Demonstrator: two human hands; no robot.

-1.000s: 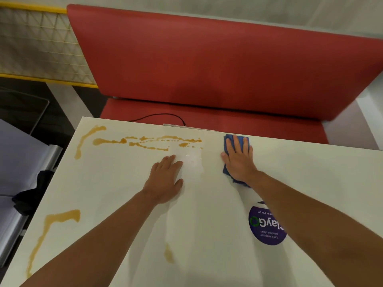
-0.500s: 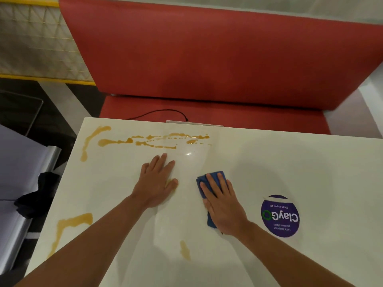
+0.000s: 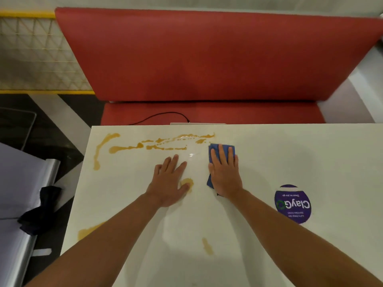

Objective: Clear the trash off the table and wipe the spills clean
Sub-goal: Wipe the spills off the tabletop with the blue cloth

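A white table [image 3: 269,162] carries orange-brown spills: a long streak [image 3: 157,145] along the far edge, a curved one [image 3: 99,150] at the far left corner, a small blot [image 3: 187,181] by my left thumb, a smear [image 3: 207,246] near the front and a patch [image 3: 87,232] at the left edge. My right hand [image 3: 224,172] presses flat on a blue cloth [image 3: 213,150], just right of the long streak's end. My left hand [image 3: 169,181] rests flat on the table beside it, fingers straight.
A red bench seat [image 3: 207,59] stands behind the table, with a black cable [image 3: 161,117] on its cushion. A round purple sticker [image 3: 292,204] is on the table at the right. A grey surface with a dark cloth [image 3: 39,212] lies off the table's left edge.
My right hand has slid the blue cloth away from me, back up to the far edge beside the long streak. The left hand stays flat in nearly the same spot.
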